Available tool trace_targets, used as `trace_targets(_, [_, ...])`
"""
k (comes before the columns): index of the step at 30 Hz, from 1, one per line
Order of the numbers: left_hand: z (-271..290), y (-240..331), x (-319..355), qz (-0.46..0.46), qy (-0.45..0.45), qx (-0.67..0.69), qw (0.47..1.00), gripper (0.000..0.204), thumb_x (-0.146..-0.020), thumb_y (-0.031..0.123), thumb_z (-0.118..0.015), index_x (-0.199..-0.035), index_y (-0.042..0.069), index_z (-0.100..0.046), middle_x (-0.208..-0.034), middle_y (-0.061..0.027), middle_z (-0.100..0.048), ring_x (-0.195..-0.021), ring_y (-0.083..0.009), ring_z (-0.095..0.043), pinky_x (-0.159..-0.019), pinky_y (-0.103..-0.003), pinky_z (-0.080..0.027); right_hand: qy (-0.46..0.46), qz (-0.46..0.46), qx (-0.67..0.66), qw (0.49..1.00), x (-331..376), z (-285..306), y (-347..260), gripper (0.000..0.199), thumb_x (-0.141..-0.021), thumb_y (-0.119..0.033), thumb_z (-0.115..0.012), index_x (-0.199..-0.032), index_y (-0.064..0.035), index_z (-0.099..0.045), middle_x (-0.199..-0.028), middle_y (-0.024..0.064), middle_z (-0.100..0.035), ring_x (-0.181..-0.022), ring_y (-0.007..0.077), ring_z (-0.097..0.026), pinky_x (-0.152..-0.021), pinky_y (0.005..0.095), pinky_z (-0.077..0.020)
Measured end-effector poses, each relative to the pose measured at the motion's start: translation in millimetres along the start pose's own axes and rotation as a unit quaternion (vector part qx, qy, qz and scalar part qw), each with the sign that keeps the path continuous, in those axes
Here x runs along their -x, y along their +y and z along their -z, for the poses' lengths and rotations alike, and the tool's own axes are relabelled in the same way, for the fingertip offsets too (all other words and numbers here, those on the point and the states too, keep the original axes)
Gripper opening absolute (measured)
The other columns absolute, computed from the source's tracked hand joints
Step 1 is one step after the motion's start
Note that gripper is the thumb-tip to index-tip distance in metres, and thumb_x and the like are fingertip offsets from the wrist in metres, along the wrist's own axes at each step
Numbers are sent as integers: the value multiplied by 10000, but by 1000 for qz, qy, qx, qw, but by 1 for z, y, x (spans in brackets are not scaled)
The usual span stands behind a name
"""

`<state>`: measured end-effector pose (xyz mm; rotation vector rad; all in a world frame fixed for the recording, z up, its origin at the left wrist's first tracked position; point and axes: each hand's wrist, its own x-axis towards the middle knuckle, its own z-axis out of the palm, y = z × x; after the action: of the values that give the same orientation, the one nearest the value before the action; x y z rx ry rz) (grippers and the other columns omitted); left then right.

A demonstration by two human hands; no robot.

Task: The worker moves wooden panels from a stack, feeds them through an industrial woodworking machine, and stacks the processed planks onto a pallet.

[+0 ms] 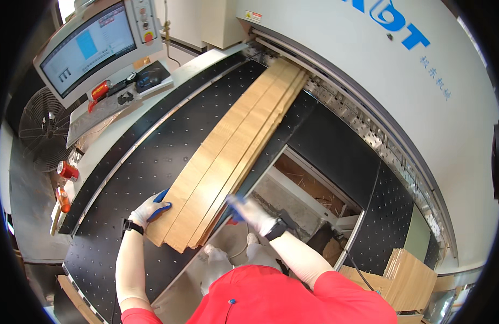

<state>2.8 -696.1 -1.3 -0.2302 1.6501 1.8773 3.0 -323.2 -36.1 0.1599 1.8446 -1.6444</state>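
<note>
Field notes, head view. The white machine housing (368, 70) filled the far side, curving over the work. Below it lay the black perforated table (168, 162), its dotted surface running from the near-left corner up to the machine's mouth, with a rectangular gap on the right where I could see down to the floor.

A stack of long wooden strips (233, 156) lay diagonally across the table, far end tucked under the machine's edge, near end overhanging the table's near edge by the gap. Pale tan, fine straight grain, thin sheets slightly fanned so several edges showed along the right side.

My read on handling: long and thin, so likely light per piece but whippy; the stack would sag or slide apart if lifted from one end only. Faces looked smooth, so sheets could slip over one another. Best hold seemed the near end, both long edges pinched together, keeping the pile squared.

The left hand (150, 209), in a white glove with blue palm, was pressed against the left edge of the stack near its near corner, fingers curled on the wood. The right hand (249, 211), gloved the same, was blurred at the right edge of the stack; it appeared open and flat, but I could not tell whether it gripped anything.

At the table's far-left corner stood a control screen (90, 46). A fan (41, 129) sat left of it. More cut wooden pieces (411, 278) were piled at the near right.
</note>
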Motion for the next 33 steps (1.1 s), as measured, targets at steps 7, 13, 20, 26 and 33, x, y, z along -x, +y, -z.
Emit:
trace_targets(7, [120,-27,101,23,73,-147,986,589,-901,208,-701,-1421,-27,-557,-1297,-79,-671,-1137,-159,-610,-1018,-291,-460,269,186,-299,896,-139,42,1,770,-980,-383,-686,-1541,0,-325,-1542,131,-448,-1386,245,-446,-1188,365,-309])
trace_targets(13, [179,-75,126,-104,196,-50,974,524,-887,172,-663,-1326,-107,-601,-1268,-125,-687,-1163,-182,-629,-1059,-298,-451,291,240,-242,894,-171,-62,-8,619,-1023,-320,-623,-1509,-54,-346,-1457,92,-509,-1315,232,-502,-1122,398,-402])
trace_targets(20, [273,-79,136,-142,222,-41,964,425,-912,166,-638,-1256,-82,-650,-1269,-132,-684,-1185,-199,-625,-1072,-298,-434,315,214,-119,917,-167,-188,-5,852,-1007,-411,-642,-1578,39,-196,-1616,220,-278,-1485,304,-285,-1224,403,-225])
trace_targets(26, [348,-160,190,-215,517,-2,829,590,-1046,331,-590,-1496,-24,-451,-1451,-109,-558,-1344,-197,-512,-1145,-315,-370,289,166,-294,896,-154,-164,-36,930,-938,-412,-752,-1542,48,-215,-1553,181,-351,-1392,253,-401,-1197,390,-302])
trace_targets(33, [345,-186,276,-156,637,-10,755,579,-1032,417,-607,-1399,-27,-548,-1276,-72,-636,-1133,-139,-595,-1008,-295,-458,530,219,167,802,-192,-123,-114,1054,-859,-471,-773,-1544,87,-199,-1538,359,-245,-1458,466,-243,-1208,570,-192])
